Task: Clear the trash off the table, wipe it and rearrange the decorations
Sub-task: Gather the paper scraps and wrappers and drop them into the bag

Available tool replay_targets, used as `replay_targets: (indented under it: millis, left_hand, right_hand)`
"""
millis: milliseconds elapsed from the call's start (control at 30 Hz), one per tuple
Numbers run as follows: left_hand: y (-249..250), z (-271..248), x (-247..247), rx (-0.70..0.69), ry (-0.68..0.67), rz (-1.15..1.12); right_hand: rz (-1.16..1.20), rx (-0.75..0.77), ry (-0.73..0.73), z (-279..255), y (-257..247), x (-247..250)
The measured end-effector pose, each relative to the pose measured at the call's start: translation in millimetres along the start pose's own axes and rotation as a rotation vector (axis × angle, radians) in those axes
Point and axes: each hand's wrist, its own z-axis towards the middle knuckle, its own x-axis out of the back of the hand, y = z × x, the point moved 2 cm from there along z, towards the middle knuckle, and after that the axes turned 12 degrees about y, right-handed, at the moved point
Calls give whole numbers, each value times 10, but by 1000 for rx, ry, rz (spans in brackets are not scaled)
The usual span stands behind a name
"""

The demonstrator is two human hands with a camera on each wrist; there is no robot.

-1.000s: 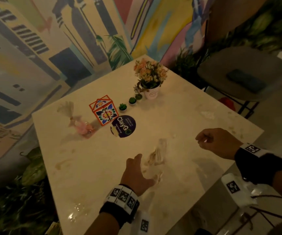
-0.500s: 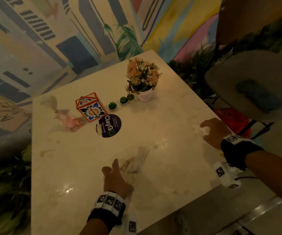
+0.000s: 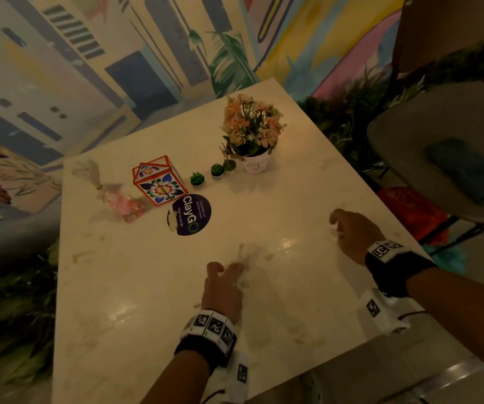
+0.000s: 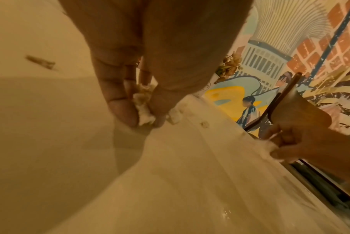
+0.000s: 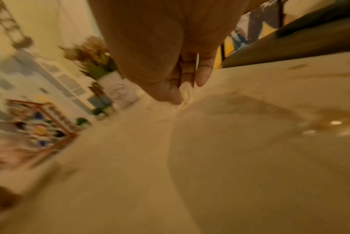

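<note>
Trash on the desk [image 3: 147, 301] comes as crumpled tissue in two lots. One crumpled tissue [image 3: 246, 255] lies near the middle of the desk, its long axis running away from the person toward the far edge, and the left hand [image 3: 223, 290] has its near end: in the left wrist view the thumb and fingers [image 4: 121, 109] are curled in and pinch a white wad of it against the surface. A small torn scrap [image 4: 175, 114] lies just beside that pinch. The right hand [image 3: 354, 234] is at the right edge of the desk, fingers curled down onto a second piece of tissue [image 5: 187, 95]; the right wrist view shows the thumb and fingertips closing on the white wad, though that view is blurred.

Decorations sit along the far side. A white pot [image 3: 256, 164] stands upright and holds a bunch of peach and pink flowers [image 3: 252, 123]. Three tiny green plants [image 3: 217, 170] in small pots run in a line from the pot toward a house-shaped box with a floral pattern [image 3: 159, 182]. A round purple sticker reading ClayGo [image 3: 189, 214] lies flat just in front of the box. To the left of the box lies a clear wrapped favour bag [image 3: 118, 199], tipped on its side with its gathered top pointing toward the far left corner and pink contents at its lower end.
</note>
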Motion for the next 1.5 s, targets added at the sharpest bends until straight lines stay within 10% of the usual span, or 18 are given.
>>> replay_targets:
  millis: [267,767,1067,1500]
  left_hand:
    - [-85,29,-30,-80,197,-91]
    - [-84,114,61,-7,75,6]
    - [-755,180,845,519,345,-720]
    - [-840,-187,400,138,98,-188]
  right_hand:
    - [30,291,-236,-214,-1032,-559]
    - [2,262,-245,-320,-1209,-885]
    - [157,64,-116,-201,-620,-454]
    - [205,154,-129,-502,-1133,-622]
